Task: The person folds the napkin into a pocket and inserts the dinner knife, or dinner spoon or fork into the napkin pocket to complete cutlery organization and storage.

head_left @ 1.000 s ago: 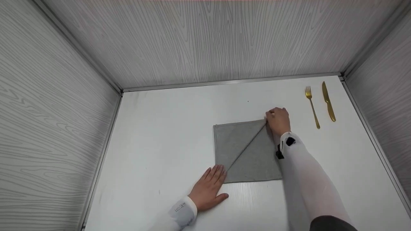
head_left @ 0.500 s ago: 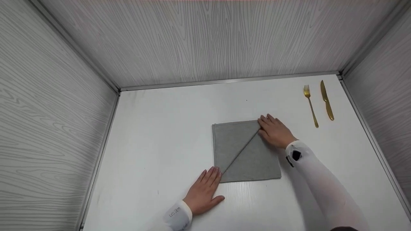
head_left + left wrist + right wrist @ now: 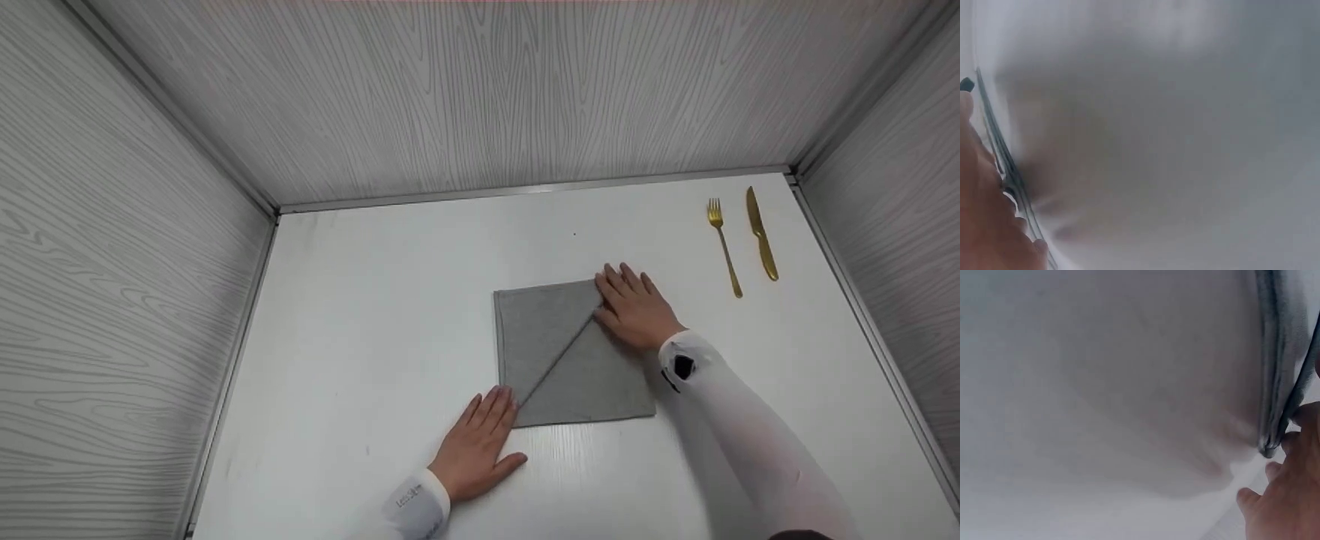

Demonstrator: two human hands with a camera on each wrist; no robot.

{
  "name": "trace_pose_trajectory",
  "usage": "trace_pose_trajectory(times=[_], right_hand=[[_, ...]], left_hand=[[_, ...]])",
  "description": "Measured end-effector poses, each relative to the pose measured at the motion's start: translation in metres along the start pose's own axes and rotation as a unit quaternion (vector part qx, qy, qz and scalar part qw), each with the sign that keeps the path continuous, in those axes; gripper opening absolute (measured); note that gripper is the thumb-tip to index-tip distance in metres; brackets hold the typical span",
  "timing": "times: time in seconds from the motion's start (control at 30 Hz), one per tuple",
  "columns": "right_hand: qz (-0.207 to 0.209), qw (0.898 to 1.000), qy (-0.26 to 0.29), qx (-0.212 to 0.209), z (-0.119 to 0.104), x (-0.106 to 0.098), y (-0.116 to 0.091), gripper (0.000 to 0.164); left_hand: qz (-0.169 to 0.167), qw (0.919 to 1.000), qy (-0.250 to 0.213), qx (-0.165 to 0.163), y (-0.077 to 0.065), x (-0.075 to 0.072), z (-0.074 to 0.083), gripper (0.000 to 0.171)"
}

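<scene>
A grey cloth napkin (image 3: 540, 322) lies folded into a square on the white table, with a diagonal fold line running from its near left corner to its far right corner. My left hand (image 3: 476, 446) rests flat with straight fingertips on the near left corner. Across the far right corner lies my right hand (image 3: 637, 307), fingers spread and straight, covering that corner. In the left wrist view the left hand (image 3: 988, 208) shows beside the napkin's layered edge (image 3: 1008, 169). The right wrist view has the right hand (image 3: 1289, 489) at the stacked napkin layers (image 3: 1275, 371).
A gold fork (image 3: 724, 247) and a gold knife (image 3: 761, 234) lie side by side at the far right of the white table (image 3: 360, 315). Wood-grain panels (image 3: 487, 97) wall the table at the back and both sides.
My right hand has gone from pinching the far right corner to lying flat over it, a little further left. The left hand stays on the near left corner.
</scene>
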State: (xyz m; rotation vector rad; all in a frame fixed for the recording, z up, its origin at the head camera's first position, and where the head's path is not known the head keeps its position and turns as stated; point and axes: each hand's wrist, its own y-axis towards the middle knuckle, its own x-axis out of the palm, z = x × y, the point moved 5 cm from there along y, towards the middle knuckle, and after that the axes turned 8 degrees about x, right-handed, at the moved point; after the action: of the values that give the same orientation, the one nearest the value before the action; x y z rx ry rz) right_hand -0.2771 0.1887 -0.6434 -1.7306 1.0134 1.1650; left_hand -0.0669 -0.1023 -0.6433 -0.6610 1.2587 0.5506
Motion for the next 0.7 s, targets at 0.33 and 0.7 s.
trace_pose_trajectory(times=[0.33,0.7], right_hand=[[-0.013,0.997,-0.006,-0.071,-0.072,0.010,-0.015,0.069],[-0.032,0.998,-0.008,-0.047,-0.076,0.013,-0.009,0.072]], left_hand=[[0.005,0.9987,0.051,0.002,0.031,-0.016,-0.023,0.060],[0.030,0.9968,-0.034,-0.067,0.037,-0.015,-0.024,0.057]])
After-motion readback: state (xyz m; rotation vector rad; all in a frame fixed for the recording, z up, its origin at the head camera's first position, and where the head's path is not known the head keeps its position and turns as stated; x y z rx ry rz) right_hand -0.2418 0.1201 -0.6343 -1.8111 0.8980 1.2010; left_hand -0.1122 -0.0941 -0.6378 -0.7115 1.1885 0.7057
